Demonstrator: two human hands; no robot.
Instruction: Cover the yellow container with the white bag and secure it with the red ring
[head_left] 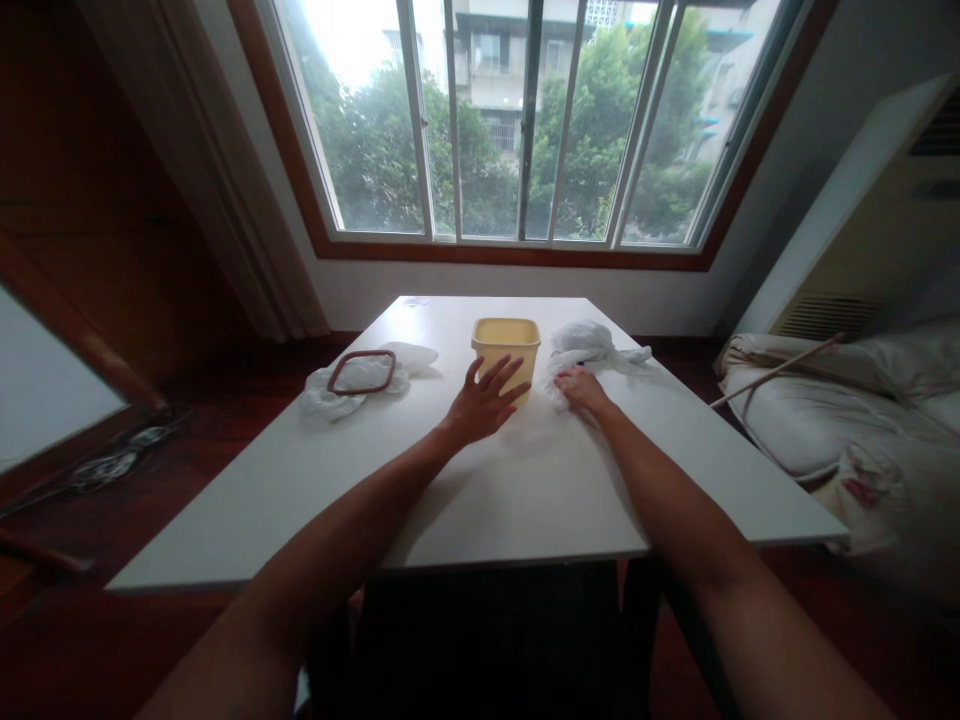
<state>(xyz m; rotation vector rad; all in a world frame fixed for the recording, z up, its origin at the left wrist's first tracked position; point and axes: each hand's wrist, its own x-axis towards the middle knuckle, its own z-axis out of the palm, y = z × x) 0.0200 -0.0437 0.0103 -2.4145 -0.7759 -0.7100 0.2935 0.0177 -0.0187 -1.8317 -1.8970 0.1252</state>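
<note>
1. A yellow tub (510, 347) stands upright on the white bench (525, 510), near the middle of its far part. Its top is open.
2. The left hand (485, 402) is in front of the tub. Its fingers are spread wide apart and hide some of the tub's front. I cannot tell if they touch it.
3. The right hand (577, 387) is just to the right of the tub. Its fingers are bent together on the near part of a white bag (583, 340).
4. The white bag is thin and crumpled. It lies on the bench, and one end sticks out to the right.
5. On the left side of the bench is a second bag (321, 402), also white and crumpled. A brown frame (393, 371) with round corners lies on top of it.
6. Behind the bench is a big window (491, 205). Green trees (585, 130) show through the glass.
7. A long stick (780, 369) leans over the pale things at the right.
</note>
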